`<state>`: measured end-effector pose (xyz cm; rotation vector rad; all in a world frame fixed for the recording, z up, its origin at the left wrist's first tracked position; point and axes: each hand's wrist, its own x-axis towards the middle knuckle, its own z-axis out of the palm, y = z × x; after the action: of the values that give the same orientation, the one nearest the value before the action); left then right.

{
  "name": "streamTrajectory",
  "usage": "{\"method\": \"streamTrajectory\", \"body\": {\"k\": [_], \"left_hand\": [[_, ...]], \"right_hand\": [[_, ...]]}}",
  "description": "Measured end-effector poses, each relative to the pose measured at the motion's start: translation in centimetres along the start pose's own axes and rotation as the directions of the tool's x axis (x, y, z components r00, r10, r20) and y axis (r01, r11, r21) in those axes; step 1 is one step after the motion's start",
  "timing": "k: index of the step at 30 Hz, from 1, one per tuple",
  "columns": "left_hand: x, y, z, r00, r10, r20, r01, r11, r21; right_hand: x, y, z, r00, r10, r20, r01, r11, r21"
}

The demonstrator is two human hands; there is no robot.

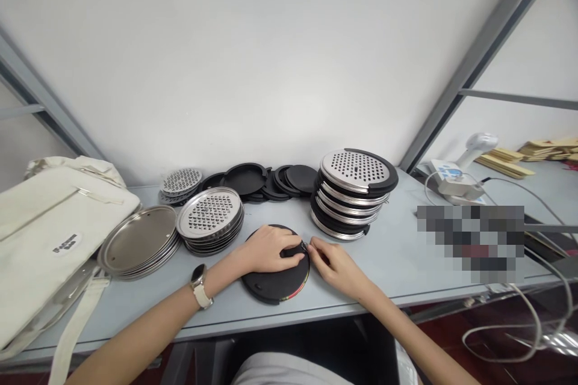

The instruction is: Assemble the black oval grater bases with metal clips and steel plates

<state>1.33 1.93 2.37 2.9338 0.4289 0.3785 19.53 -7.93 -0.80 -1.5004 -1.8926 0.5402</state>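
Note:
A black round disc (264,281) lies on the table near its front edge, with a shiny, coloured rim showing at the lower right. Across its top rests my left hand (273,251), fingers bent over it and the thumb towards its right edge, gripping it. My right hand (336,266) is closed in a pinch at the disc's right edge. A small dark bit shows by those fingertips, too small to name. Behind the right hand stands a stack of perforated metal plates with black rims (356,168).
Left of the disc are a stack of metal grater plates (210,213) and a stack of plain metal discs (139,240). Black round parts (246,180) lie along the wall. A cream bag (54,234) fills the left end. At right stands a white device (456,180) with cables.

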Motion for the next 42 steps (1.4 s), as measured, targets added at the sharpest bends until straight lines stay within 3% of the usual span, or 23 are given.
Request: {"method": "streamTrajectory", "body": {"k": [7, 16, 42], "left_hand": [[0.08, 0.5, -0.11, 0.998, -0.054, -0.019, 0.053, 0.998, -0.042], [-0.02, 0.83, -0.65, 0.999, -0.019, 0.041, 0.022, 0.997, -0.075], [0.09, 0.76, -0.56, 1.0, 0.003, 0.03, -0.002, 0.999, -0.052]], "right_hand": [[-0.02, 0.26, 0.06, 1.0, -0.004, -0.01, 0.004, 1.0, 0.003], [-0.02, 0.26, -0.12, 1.0, 0.003, 0.03, -0.004, 1.0, 0.024], [-0.06, 0.56, 0.12, 0.999, 0.008, 0.041, -0.008, 1.0, 0.003]]}}
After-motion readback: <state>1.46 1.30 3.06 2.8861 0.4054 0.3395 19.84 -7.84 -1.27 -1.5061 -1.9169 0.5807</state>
